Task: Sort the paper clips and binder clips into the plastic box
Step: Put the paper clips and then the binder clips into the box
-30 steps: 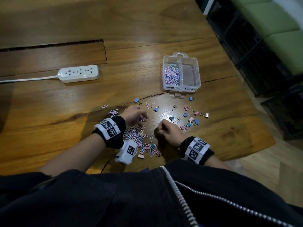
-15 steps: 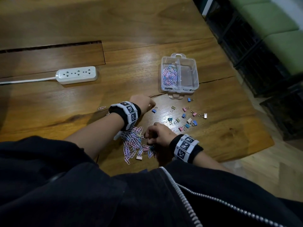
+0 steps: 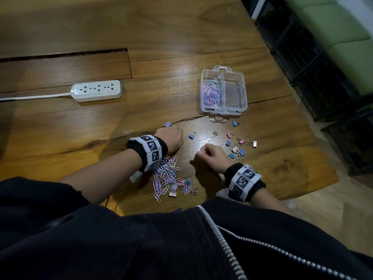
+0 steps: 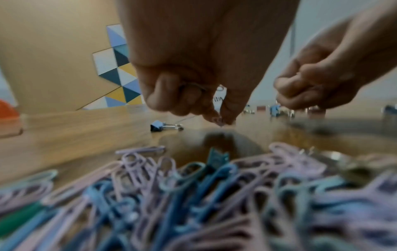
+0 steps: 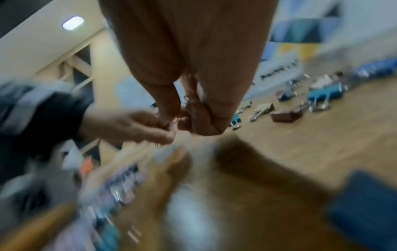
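The clear plastic box (image 3: 245,91) stands ahead on the table, with pink and blue paper clips (image 3: 211,94) in its left compartment. A heap of paper clips (image 3: 165,175) mixed with a few binder clips lies under my left wrist. Several loose binder clips (image 3: 235,147) are scattered to the right. Beyond the heap, my left hand (image 3: 174,138) has its fingers curled; it pinches a pink paper clip (image 4: 221,120) at the table and keeps wire clips in its palm. My right hand (image 3: 203,156) is curled round a few paper clips (image 5: 187,101), beside the left hand (image 5: 133,127).
A white power strip (image 3: 96,90) with its cord lies at the far left. A blue binder clip (image 3: 168,124) sits just past my left hand, and a lone pink clip (image 3: 127,131) lies to its left. The table edge (image 3: 314,190) runs close on the right.
My left hand has reached forward from the heap to the table beyond it. My right hand dipped toward the heap and has come back right, fingers still curled.
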`<state>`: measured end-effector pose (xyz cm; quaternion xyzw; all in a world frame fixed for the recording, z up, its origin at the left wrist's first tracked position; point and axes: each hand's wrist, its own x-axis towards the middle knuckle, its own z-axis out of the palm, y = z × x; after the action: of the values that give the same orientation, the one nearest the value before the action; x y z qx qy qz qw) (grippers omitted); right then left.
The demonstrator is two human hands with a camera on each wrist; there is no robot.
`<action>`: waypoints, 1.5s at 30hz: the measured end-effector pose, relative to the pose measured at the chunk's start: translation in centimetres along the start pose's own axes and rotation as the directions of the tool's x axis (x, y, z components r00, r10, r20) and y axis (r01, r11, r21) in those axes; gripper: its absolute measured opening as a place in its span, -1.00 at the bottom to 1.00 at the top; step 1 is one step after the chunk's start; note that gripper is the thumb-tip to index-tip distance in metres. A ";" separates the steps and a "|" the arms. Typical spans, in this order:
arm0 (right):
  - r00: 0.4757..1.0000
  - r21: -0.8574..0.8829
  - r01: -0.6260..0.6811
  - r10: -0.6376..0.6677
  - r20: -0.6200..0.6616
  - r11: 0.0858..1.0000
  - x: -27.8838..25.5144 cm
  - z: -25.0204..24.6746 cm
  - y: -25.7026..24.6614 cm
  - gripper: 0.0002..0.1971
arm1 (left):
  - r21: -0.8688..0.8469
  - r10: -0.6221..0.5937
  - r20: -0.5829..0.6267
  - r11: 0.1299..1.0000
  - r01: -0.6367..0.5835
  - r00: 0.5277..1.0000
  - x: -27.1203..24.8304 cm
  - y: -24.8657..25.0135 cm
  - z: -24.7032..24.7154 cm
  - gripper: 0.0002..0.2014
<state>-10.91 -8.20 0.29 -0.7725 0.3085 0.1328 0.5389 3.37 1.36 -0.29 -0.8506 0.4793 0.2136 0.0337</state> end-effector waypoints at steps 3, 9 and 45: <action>0.997 0.576 -0.074 0.058 0.047 0.814 0.3 -0.6 -0.3 -0.82 | -0.645 -0.099 0.110 0.750 0.147 0.989 -0.9 -1.5 -0.6 -0.71; 0.983 0.783 -0.183 0.084 0.166 0.595 0.7 -0.1 -1.9 -0.79 | -0.913 -0.115 0.241 -0.364 0.185 0.964 -4.3 -6.7 -2.2 -0.92; 0.995 -0.545 0.084 -0.038 0.095 0.834 4.6 7.7 -6.8 -0.67 | -0.451 -0.462 -0.027 0.797 0.402 0.886 -6.1 -10.3 2.4 -0.65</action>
<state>-2.17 -1.15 -0.08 -0.8978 0.2109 0.2294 0.3114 8.40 12.39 -1.60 -0.9358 0.2137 0.2427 -0.1408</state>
